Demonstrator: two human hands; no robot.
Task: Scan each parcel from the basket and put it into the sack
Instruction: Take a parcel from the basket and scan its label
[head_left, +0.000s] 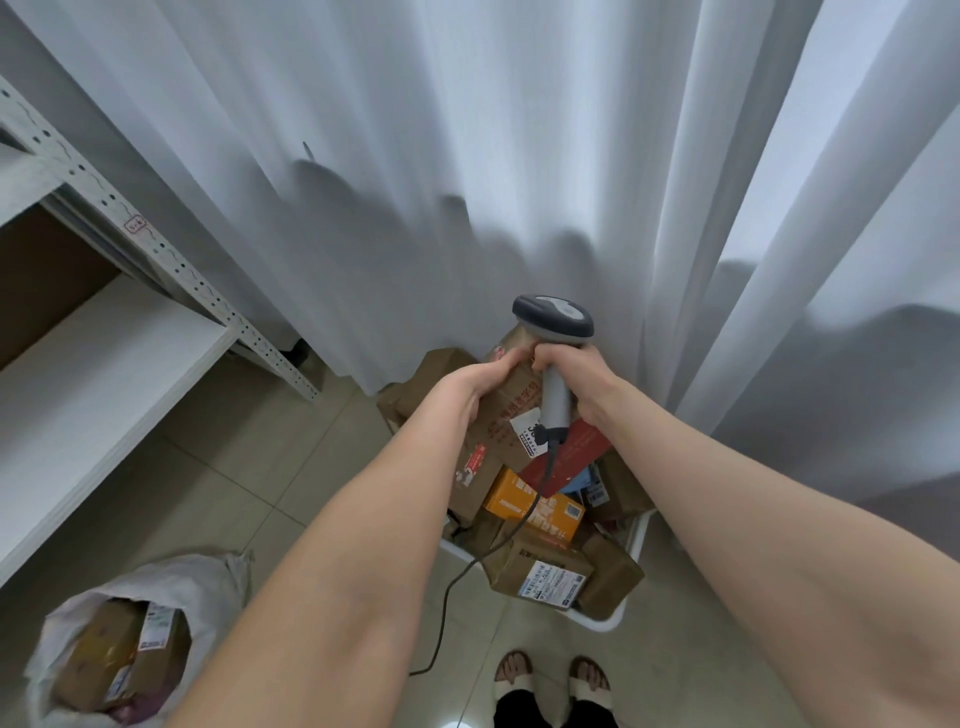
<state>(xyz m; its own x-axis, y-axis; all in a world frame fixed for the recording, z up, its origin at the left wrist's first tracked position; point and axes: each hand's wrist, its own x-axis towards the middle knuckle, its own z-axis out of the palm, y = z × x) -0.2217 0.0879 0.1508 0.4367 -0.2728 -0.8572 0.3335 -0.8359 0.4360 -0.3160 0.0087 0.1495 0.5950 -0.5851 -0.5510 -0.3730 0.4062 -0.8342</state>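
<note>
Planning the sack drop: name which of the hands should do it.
Left. The left hand grips the parcel and the sack sits on that side; the right hand holds the scanner.

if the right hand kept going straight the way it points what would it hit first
Probably the brown cardboard parcel gripped by the left hand; the right hand, holding the grey handheld barcode scanner, points straight at it, nearly touching, though depth is unclear.

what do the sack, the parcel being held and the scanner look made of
Sack: probably woven plastic fabric, off-white, matte, crumpled folds.
Parcel: brown cardboard, matte, printed, paper label.
Scanner: moulded plastic, smooth grey handle, darker head with slight sheen.
</note>
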